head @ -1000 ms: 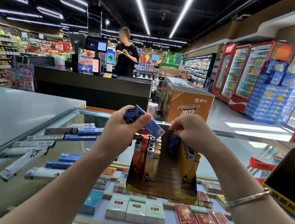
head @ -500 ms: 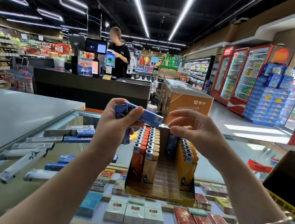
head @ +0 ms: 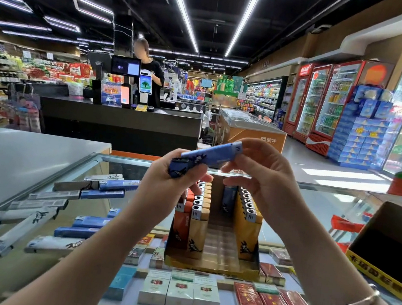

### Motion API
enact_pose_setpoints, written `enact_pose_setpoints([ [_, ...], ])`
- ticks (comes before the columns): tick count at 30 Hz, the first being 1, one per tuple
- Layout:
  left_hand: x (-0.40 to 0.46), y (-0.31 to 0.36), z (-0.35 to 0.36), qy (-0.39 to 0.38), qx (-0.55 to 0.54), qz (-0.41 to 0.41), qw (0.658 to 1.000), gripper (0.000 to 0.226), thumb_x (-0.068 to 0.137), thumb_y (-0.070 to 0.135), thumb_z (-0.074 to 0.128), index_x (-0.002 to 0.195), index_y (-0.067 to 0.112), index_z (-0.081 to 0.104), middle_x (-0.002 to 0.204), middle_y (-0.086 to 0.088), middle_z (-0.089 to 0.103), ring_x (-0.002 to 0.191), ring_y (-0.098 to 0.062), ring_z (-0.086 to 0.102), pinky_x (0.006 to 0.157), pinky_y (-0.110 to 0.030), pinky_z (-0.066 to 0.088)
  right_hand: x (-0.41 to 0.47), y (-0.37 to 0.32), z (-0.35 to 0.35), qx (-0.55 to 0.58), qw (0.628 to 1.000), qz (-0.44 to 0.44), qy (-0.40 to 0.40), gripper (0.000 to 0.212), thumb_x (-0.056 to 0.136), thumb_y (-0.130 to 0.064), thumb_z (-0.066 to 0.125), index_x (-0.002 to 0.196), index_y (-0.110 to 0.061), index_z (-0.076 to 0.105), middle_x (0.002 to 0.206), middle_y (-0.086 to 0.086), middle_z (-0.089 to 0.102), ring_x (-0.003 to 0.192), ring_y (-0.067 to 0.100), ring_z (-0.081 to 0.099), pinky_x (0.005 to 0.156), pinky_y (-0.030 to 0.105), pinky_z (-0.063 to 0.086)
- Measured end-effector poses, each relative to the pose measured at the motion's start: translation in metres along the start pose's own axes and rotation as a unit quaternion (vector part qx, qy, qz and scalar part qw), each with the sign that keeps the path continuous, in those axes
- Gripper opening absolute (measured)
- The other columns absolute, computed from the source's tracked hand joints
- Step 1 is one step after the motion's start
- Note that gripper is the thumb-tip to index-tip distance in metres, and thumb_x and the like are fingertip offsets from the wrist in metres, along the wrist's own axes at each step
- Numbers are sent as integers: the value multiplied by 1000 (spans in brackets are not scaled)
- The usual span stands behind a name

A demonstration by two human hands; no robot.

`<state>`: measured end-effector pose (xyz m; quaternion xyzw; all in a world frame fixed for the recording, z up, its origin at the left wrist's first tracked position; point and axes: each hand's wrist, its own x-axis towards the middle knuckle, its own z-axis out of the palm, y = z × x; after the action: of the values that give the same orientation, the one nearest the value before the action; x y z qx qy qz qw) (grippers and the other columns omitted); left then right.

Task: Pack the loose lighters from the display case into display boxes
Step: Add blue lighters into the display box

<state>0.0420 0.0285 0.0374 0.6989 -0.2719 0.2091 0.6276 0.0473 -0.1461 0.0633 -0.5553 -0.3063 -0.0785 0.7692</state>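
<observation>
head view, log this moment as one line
left hand: grips blue lighters | right hand: pinches blue lighter | display box: part filled | loose lighters: on glass

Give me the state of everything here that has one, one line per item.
Left hand: grips blue lighters.
Right hand: pinches the top end of one blue lighter.
Display box: open, partly filled, middle rows empty.
Orange lighters: upright in the box.
Loose lighters: lying flat on the glass display case.
</observation>
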Motion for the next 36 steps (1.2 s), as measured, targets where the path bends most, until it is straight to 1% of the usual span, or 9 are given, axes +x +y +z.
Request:
enact_pose_setpoints([
  [4, 1, -2, -4, 33, -39, -32, 998, 18, 84, 31, 54, 93, 16, 56, 73, -5, 70, 53, -10, 53, 46, -20, 42, 2, -8, -10, -6, 997, -29, 74, 17, 84, 1, 51, 86, -13, 60, 78, 3, 68, 62, 18, 64, 47, 24, 52],
  [6, 3, -3, -8, 61, -69, -50, 994, 10, 93, 19, 46, 88, 13, 52, 69, -4, 69, 53, -10, 56, 45, -17, 43, 2, -10, -17, -92, 988, -53, 114, 23, 89, 6, 47, 85, -14, 58, 75, 1, 66, 58, 15, 61, 47, 23, 51],
  [8, 8, -5, -11, 82, -82, -65, 991, 17, 96, 10, 37, 85, 10, 49, 65, 0, 70, 56, -8, 62, 50, -15, 47, 2, -7, -21, -205, 968, -66, 130, 26, 90, 7, 47, 85, -16, 57, 77, 1, 64, 57, 10, 59, 50, 22, 51],
  [15, 12, -10, -14, 144, -18, -64, 987, 33, 97, 16, 32, 73, 19, 53, 54, 12, 56, 49, 5, 52, 51, -13, 41, 0, 17, -20, -505, 860, -59, 46, 25, 86, 2, 58, 102, -15, 66, 86, -4, 63, 77, 10, 60, 69, 25, 54],
  [19, 12, -13, -16, 163, -51, -83, 982, 30, 97, 21, 35, 74, 24, 55, 59, 13, 52, 51, 4, 51, 49, -14, 43, -1, 19, -22, -531, 846, -35, 19, 29, 88, 1, 56, 105, -19, 69, 95, 4, 68, 82, 16, 64, 72, 36, 57],
  [24, 12, -11, -13, 149, -58, -112, 981, 27, 97, 28, 36, 78, 25, 55, 67, 8, 56, 63, -5, 55, 59, -23, 44, 2, 21, -24, -551, 834, -14, 3, 28, 84, 3, 59, 101, -16, 70, 91, 0, 66, 81, 13, 62, 70, 18, 51],
  [27, 12, -10, -11, 122, -55, -128, 983, 25, 98, 28, 36, 82, 23, 55, 75, -1, 53, 68, -12, 52, 63, -28, 46, 5, 22, -25, -580, 814, -1, -15, 27, 83, 2, 60, 104, -13, 71, 87, -7, 63, 73, 1, 56, 61, 8, 43],
  [32, 12, -9, -10, 112, -72, -140, 981, 26, 97, 29, 38, 82, 21, 57, 70, 2, 53, 60, -7, 54, 55, -22, 47, 10, 20, -26, -608, 793, 1, -36, 28, 83, 0, 59, 106, -12, 70, 88, -3, 65, 70, 0, 53, 56, 5, 40],
  [36, 12, -9, -10, 107, -86, -150, 979, 26, 97, 31, 37, 84, 20, 56, 69, 2, 56, 66, -11, 57, 62, -27, 50, 12, 22, -25, -614, 788, -6, -41, 27, 83, 1, 60, 105, -12, 71, 91, 0, 67, 73, 1, 53, 60, 7, 38],
])
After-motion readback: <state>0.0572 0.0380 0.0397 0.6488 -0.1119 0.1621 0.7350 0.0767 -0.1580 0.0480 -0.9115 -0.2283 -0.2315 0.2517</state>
